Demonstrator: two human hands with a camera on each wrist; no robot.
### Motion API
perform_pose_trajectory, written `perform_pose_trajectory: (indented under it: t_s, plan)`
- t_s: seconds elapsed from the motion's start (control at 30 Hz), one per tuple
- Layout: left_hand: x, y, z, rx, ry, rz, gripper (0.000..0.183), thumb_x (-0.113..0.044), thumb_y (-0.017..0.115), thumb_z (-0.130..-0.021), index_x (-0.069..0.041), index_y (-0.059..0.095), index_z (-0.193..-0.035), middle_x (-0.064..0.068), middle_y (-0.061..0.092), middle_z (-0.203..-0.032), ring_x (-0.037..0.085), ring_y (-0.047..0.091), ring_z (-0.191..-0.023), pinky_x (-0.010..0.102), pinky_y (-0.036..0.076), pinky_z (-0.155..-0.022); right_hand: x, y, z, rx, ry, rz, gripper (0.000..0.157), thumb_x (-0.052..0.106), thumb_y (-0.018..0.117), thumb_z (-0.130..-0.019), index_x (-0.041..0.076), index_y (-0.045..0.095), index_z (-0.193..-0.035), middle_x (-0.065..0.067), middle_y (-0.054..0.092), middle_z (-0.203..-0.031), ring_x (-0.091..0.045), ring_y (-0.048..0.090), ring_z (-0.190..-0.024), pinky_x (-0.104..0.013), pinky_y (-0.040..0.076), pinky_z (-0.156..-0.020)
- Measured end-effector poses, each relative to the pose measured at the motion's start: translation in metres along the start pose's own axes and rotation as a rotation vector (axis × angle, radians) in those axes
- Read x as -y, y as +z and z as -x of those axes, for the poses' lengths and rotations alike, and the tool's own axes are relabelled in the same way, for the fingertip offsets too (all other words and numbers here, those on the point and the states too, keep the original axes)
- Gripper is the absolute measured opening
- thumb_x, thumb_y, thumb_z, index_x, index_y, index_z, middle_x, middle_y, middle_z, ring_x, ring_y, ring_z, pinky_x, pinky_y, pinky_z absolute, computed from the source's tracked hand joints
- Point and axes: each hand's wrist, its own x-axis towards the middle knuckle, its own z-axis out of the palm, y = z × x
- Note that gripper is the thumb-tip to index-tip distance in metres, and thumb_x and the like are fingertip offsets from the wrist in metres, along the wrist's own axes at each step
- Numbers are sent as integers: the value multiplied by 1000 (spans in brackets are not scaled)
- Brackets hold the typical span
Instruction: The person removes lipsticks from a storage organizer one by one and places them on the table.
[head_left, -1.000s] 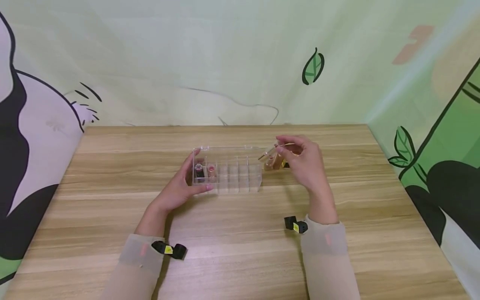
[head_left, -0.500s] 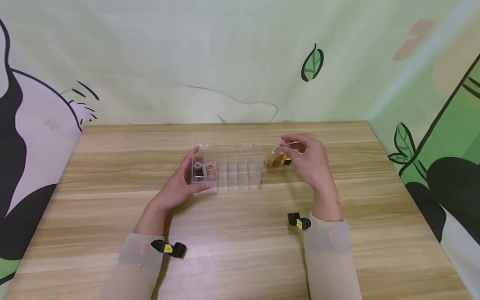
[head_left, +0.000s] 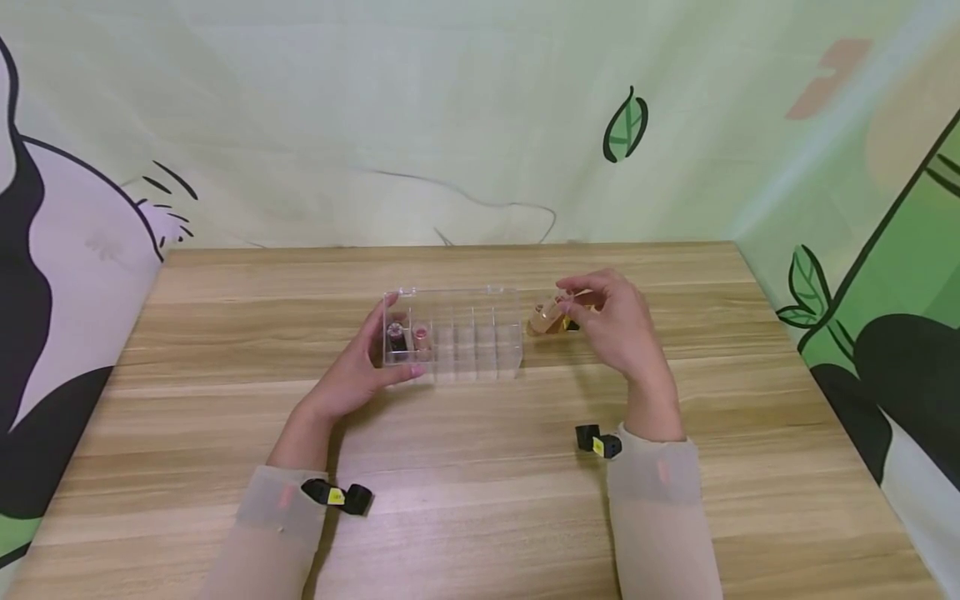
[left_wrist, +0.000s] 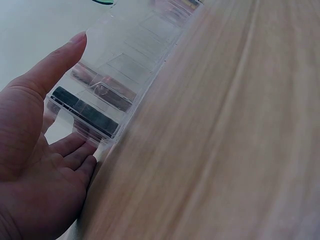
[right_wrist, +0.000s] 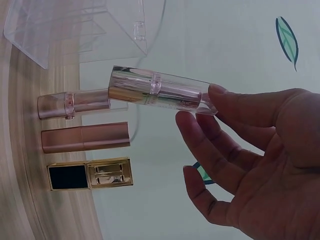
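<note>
My left hand grips the left end of a clear compartment organizer, thumb along the front and fingers behind. Inside, toward that end, stand a dark lipstick and a pinkish lipstick. Right of the organizer, my right hand pinches one end of a lipstick with a clear case and shiny silvery base. In the right wrist view it is raised above the other tubes' level, its base toward the organizer side; the ring finger and little finger stay curled off it.
Below the right hand stand a pale pink lipstick with a clear cap, a rose-gold lipstick and a black-and-gold lipstick, in a row. A wooden table carries everything, with a printed curtain behind.
My right hand has shifted slightly right, taking the pinched lipstick away from the organizer's right end and over the standing lipsticks. My left hand keeps its hold on the organizer.
</note>
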Motion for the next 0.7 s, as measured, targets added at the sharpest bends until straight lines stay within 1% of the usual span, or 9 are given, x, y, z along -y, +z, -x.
perform_pose_trajectory:
  t_s: [0.1,0.37,0.5,0.63,0.7]
  plan:
    - [0,0,0,1,2,6,112,-31,89,-83,-50,13,-162,7,36,-165,33,33,-154,60,17,-128,-1,1,0,15,5,15,24,9,70,-99,7,74,-122,-13,64,-121,-31,63,-108,-36,49,-83]
    - [0,0,0,-5,8,1,112,-31,89,-83,-51,13,-162,8,36,-165,32,32,-154,60,16,-128,-2,3,0,53,11,37,23,7,71,-97,6,74,-121,-11,65,-121,-29,64,-106,-36,49,-83]
    - [1,0,0,-11,5,-8,111,-32,89,-83,-53,14,-161,7,37,-164,32,32,-154,60,16,-128,-3,5,-1,81,22,36,23,6,71,-97,6,75,-120,-10,66,-121,-29,65,-108,-40,50,-88]
    - [1,0,0,-10,6,-3,111,-31,89,-83,-50,14,-162,7,37,-164,32,32,-154,60,16,-128,-4,7,-2,118,14,38,23,5,72,-96,5,75,-119,-10,66,-120,-30,66,-110,-44,52,-94]
    - [2,1,0,-8,7,3,111,-30,89,-84,-49,14,-163,7,36,-164,32,33,-153,59,18,-128,-5,8,-2,135,1,50,23,4,72,-96,5,76,-118,-11,66,-117,-31,67,-109,-45,53,-95]
